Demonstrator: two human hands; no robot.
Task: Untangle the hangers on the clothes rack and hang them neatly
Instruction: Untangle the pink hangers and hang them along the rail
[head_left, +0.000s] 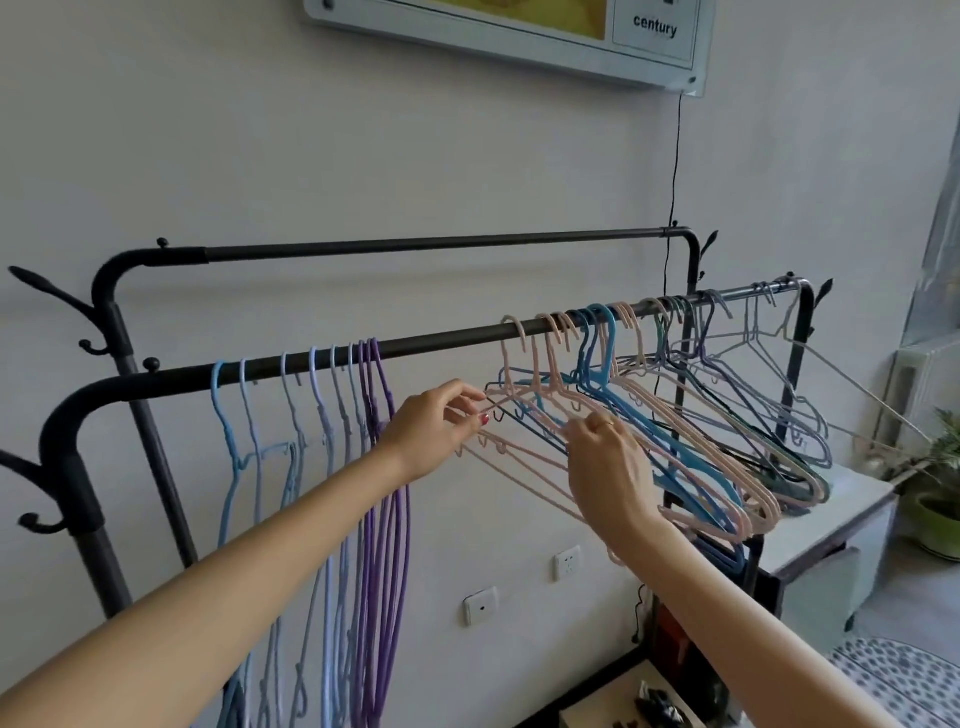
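Note:
A black clothes rack has a front rail (441, 339) and a higher back rail (415, 243). On the left of the front rail several light blue, lilac and purple hangers (358, 467) hang straight, side by side. To the right a tangled bunch of pink, blue and grey hangers (685, 431) leans across the rail. My left hand (434, 428) pinches the end of a pink hanger (524, 457) at the bunch's left edge. My right hand (610, 467) grips the same pink hanger further right, in front of the blue ones.
A white wall with two sockets (566, 563) lies behind the rack. A black cord (675, 171) drops from a wall panel (519, 36). Coat hooks (57, 306) stick out at the left post. A white cabinet (831, 525) and a potted plant (940, 499) stand at the right.

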